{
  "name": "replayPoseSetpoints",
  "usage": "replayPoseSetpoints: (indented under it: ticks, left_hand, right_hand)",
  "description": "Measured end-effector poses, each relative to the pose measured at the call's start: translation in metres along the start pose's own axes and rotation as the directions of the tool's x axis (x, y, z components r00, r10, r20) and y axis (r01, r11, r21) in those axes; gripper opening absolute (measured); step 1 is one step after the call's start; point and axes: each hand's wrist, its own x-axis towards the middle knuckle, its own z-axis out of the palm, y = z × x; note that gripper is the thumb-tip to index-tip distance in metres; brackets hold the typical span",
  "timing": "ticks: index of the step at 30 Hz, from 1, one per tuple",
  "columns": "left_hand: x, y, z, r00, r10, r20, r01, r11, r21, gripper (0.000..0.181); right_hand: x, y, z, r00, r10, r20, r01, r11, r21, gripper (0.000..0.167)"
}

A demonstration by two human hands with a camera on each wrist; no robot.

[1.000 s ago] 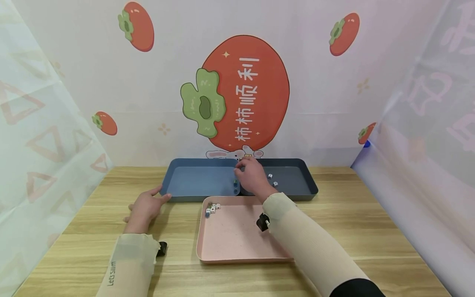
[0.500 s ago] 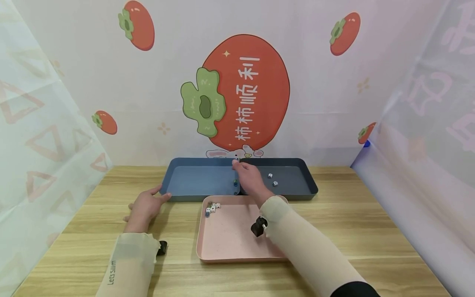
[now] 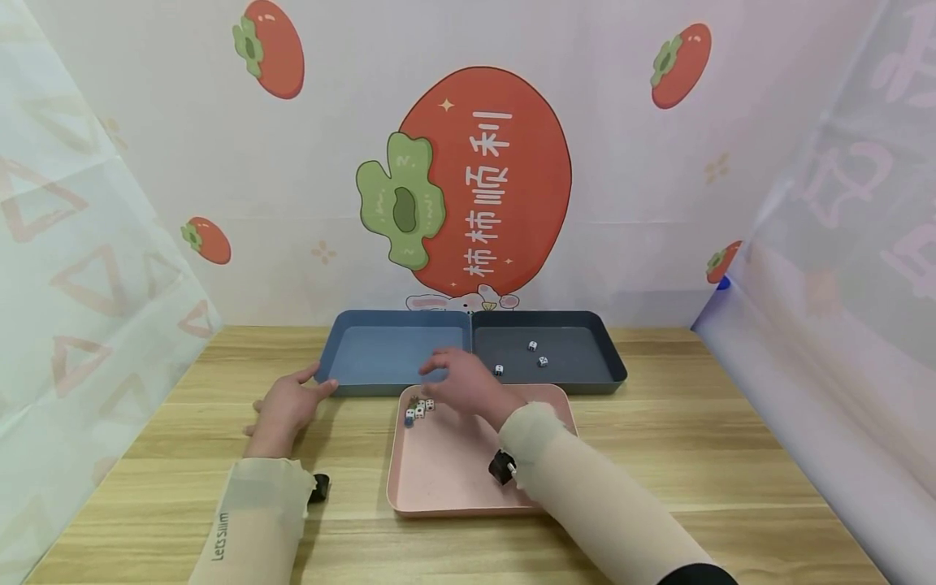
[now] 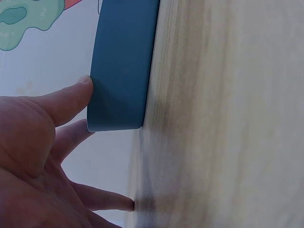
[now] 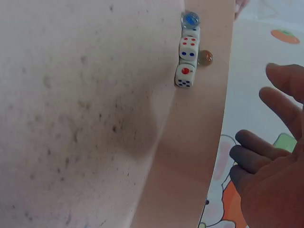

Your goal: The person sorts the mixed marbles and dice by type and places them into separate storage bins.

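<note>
My right hand hovers over the back edge of the pink tray and the front of the blue tray. In the right wrist view its fingers are loosely bent, with nothing visible between them. Near it, white dice, a blue glass marble and a brownish marble cluster in the pink tray's back left corner. My left hand touches the blue tray's front left corner with thumb and index finger, the other fingers spread. My right hand covers the blue tray's front right part.
Beside the blue tray stands a dark grey tray holding three white dice. All trays sit on a wooden table. A printed curtain hangs right behind the back trays.
My right hand has moved from the join of the two back trays toward the pink tray, lower and to the left. A third die in the grey tray is now uncovered. My left hand stays put.
</note>
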Motion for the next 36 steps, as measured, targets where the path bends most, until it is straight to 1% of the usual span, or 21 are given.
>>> replayPoseSetpoints:
  ticks: [3,6,8,11,14,18,22,25,30,36]
  left_hand:
    - [0.000,0.000,0.000,1.000,0.001,0.000,-0.001,1.000,0.003,0.079]
    - [0.000,0.000,0.000,1.000,0.000,0.001,0.000,1.000,0.004,0.080]
    - [0.000,0.000,0.000,1.000,0.002,0.003,-0.002,1.000,0.001,0.081]
    - [-0.002,0.001,-0.001,1.000,0.005,0.005,-0.005,1.000,-0.005,0.081]
    - [-0.002,0.002,-0.002,1.000,0.006,0.007,-0.006,1.000,-0.007,0.080]
    - [-0.002,0.001,-0.002,1.000,0.005,0.008,-0.004,1.000,-0.007,0.079]
    - [-0.001,0.001,-0.002,1.000,0.009,0.007,-0.009,1.000,-0.010,0.080]
    - [0.000,0.000,-0.001,1.000,0.010,0.006,-0.010,1.000,-0.009,0.080]
    - [0.000,0.000,-0.001,1.000,0.011,0.007,-0.011,1.000,-0.006,0.082]
    - [0.000,-0.001,-0.001,1.000,0.010,0.010,-0.010,1.000,-0.001,0.080]
  right_hand:
    - [-0.001,-0.004,0.005,0.997,-0.025,0.067,0.028,0.999,-0.047,0.024]
    - [-0.002,-0.005,0.009,0.989,-0.051,0.136,0.067,0.991,-0.118,0.021]
    - [-0.002,-0.006,0.012,0.980,-0.073,0.184,0.106,0.979,-0.172,0.021]
    - [-0.002,-0.004,0.017,0.966,-0.118,0.229,0.172,0.958,-0.231,0.022]
    - [-0.003,-0.003,0.021,0.962,-0.138,0.236,0.201,0.943,-0.264,0.026]
    - [-0.006,-0.003,0.026,0.967,-0.128,0.221,0.196,0.926,-0.323,0.028]
    - [-0.007,-0.004,0.028,0.966,-0.143,0.217,0.215,0.908,-0.359,0.027]
    - [-0.007,-0.004,0.028,0.964,-0.149,0.220,0.224,0.903,-0.367,0.027]
    - [-0.006,-0.004,0.030,0.964,-0.147,0.220,0.222,0.902,-0.371,0.026]
    - [-0.004,-0.004,0.033,0.965,-0.156,0.210,0.229,0.894,-0.384,0.023]
